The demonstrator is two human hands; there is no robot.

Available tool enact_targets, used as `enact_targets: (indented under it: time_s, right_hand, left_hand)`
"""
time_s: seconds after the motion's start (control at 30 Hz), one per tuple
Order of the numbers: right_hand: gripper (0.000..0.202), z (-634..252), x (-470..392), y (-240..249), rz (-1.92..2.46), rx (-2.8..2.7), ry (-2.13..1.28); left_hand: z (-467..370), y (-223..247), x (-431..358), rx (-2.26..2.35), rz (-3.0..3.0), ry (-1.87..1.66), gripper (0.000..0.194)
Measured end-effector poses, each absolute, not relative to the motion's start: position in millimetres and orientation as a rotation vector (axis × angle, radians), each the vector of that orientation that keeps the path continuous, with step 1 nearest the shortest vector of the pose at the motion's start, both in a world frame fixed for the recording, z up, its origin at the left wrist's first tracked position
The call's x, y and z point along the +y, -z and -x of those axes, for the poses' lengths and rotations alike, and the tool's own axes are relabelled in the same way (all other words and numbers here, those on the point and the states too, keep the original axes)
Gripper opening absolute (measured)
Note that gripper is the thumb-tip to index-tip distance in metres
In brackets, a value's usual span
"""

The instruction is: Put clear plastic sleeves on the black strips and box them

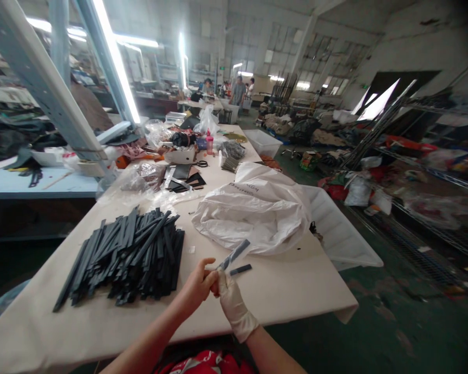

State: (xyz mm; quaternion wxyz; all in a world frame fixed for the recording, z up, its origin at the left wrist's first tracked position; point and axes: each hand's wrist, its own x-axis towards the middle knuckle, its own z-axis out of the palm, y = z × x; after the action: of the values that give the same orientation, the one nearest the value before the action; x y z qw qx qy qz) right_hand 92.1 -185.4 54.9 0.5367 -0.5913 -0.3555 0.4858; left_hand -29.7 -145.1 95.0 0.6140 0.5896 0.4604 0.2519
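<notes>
My left hand [200,281], bare, and my right hand [234,304], in a white glove, meet over the near part of the table. Both have their fingers closed on a dark grey strip [234,253] that slants up and away from them. Part of it looks pale and shiny, perhaps with clear film on it. A short dark strip [241,269] lies on the table just beyond the gloved hand. To the left is a large, loose pile of dark strips [128,254]. Beyond my hands rests a white sack [253,208] with handwriting on it.
The pale tabletop [296,291] also bears clear plastic bags [140,176], black flat pieces [185,179], scissors [200,163] and a pink bottle [209,144]. White bins [339,228] stand along its right side. A metal post [50,78] rises at left. People [238,92] are far back.
</notes>
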Motion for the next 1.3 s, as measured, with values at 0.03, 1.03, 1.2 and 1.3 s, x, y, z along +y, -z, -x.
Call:
enact_targets:
  time_s: [0.03, 1.03, 1.2, 1.3]
  right_hand:
    - [0.046, -99.9, -183.1, -57.2, 1.372, -0.831, -1.219]
    - [0.046, -237.9, -124.5, 47.8, 1.397, 0.033, -1.561]
    - [0.04, -312.1, -50.2, 18.5, 1.534, -0.308, -1.265]
    - [0.035, -356.3, 8.4, -14.1, 1.746, -0.84, -1.103]
  left_hand:
    - [28.5, -95.2, -143.1, 1.044, -1.382, -0.561, 0.037]
    - [-53.7, 3.8, -18.6, 1.356, -2.133, 0.098, 0.029]
    - [-148.6, -18.3, 54.8, 1.247, -2.3, -0.03, 0.025]
    - [-202.5, -14.8, 107.2, 1.263, -2.331, -0.018, 0.024]
